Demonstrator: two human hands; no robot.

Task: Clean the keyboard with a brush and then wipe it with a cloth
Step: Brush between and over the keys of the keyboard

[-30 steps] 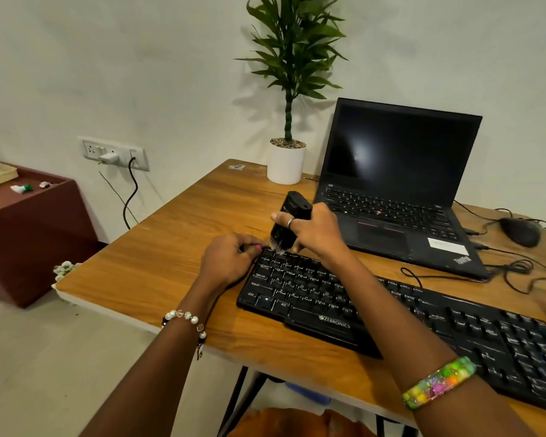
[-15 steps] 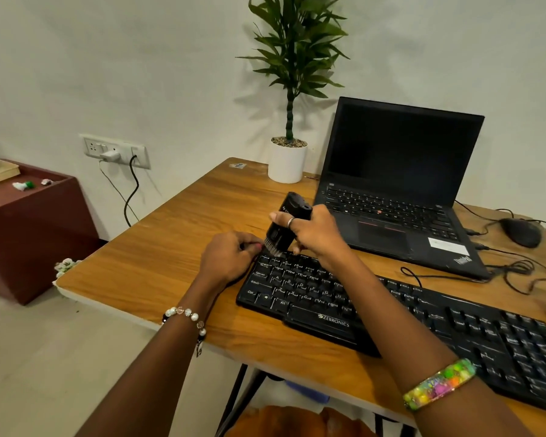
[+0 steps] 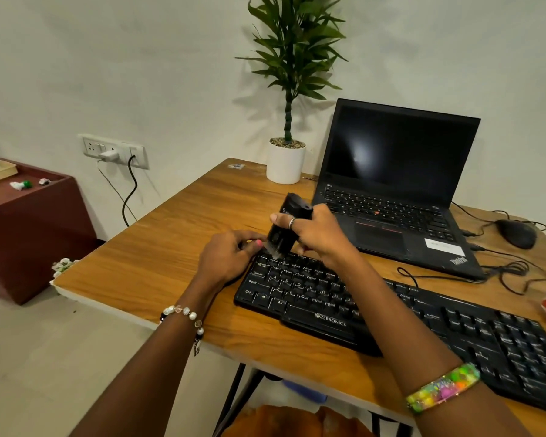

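Note:
A black Zebronics keyboard (image 3: pixel 328 320) lies slanted across the wooden table (image 3: pixel 158 263). My right hand (image 3: pixel 316 231) grips a chunky black brush (image 3: pixel 286 225), tilted, with its pale bristles touching the keys at the keyboard's far left corner. My left hand (image 3: pixel 230 257) rests curled against that same left corner, fingers on the keyboard's edge. My right forearm hides the middle keys. No cloth is in sight.
An open black laptop (image 3: pixel 391 190) stands just behind the keyboard, with a mouse (image 3: pixel 517 233) and tangled cables to its right. A potted plant (image 3: pixel 286 162) sits at the table's far edge. A dark red cabinet (image 3: pixel 29 222) stands on the floor to the left.
The brush has made small strokes over the keyboard's top left keys, lifting slightly and coming back down onto them. My left hand has stayed at the corner.

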